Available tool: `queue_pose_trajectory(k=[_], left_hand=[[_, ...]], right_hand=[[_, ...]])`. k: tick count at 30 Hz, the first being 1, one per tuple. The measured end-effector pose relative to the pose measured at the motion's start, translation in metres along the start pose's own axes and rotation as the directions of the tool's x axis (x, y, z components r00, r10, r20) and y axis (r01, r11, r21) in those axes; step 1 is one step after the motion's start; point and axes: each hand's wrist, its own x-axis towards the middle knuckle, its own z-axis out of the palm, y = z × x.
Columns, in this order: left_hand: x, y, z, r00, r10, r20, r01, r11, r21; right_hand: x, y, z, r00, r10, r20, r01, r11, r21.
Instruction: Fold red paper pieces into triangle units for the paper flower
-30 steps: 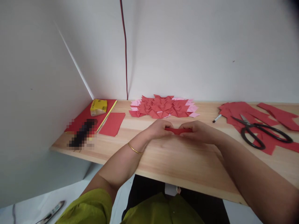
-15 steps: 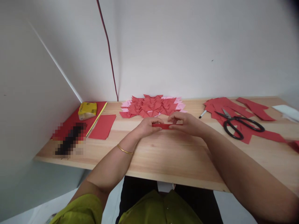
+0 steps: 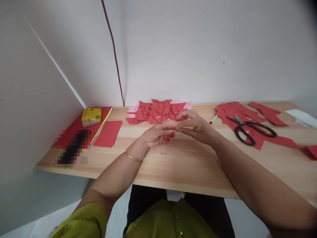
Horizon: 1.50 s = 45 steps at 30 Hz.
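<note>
A small piece of folded red paper [image 3: 172, 134] was held up at the middle of a pale wooden table [image 3: 173, 172], just above its surface. It looked slim and narrow, a plain matte red without visible print, and it slanted, its upper end toward the right. Fingers covered much of it, so its full shape and the number of its folds could not be told. The person's left hand [image 3: 156, 136], with a thin gold bracelet [image 3: 133, 158] below the wrist, had a narrow grip, the paper held among its fingers. The right hand [image 3: 199, 127] met the paper's upper end, thumb and forefinger close together, the other fingers curved above; whether it pinched the paper could not be told. Behind the hands, against the wall, lay a spread of pointed, folded red and pink paper pieces [image 3: 158, 110]. To the left was a stack of flat red paper rectangles [image 3: 108, 134], beside a yellow packet [image 3: 91, 116]. To the right, black-handled scissors [image 3: 260, 128] lay open over red paper offcuts [image 3: 235, 109], near a pen [image 3: 213, 119].
</note>
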Motion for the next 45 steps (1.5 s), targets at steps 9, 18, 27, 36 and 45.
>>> queue_pose_trajectory(k=[9, 18, 27, 36, 45], left_hand=[[0.011, -0.011, 0.006, 0.918, 0.271, -0.29, -0.288, 0.957, -0.02], [0.015, -0.017, 0.008, 0.88, 0.37, -0.297, -0.322, 0.926, 0.197], [0.015, -0.019, 0.007, 0.908, 0.315, -0.276, -0.243, 0.933, 0.264], [0.016, -0.019, 0.005, 0.855, 0.385, -0.348, -0.246, 0.891, 0.382], [0.015, -0.022, 0.011, 0.845, 0.391, -0.366, -0.27, 0.901, 0.339]], right_hand=[[-0.003, 0.007, 0.014, 0.929, 0.327, -0.176, -0.302, 0.941, 0.151], [-0.003, 0.001, 0.02, 0.877, 0.457, 0.148, -0.479, 0.852, 0.21], [-0.006, 0.007, 0.022, 0.938, 0.316, 0.144, -0.333, 0.935, 0.119], [-0.006, 0.006, 0.023, 0.913, 0.376, 0.155, -0.398, 0.907, 0.14], [-0.005, 0.01, 0.019, 0.922, 0.337, 0.192, -0.372, 0.907, 0.197]])
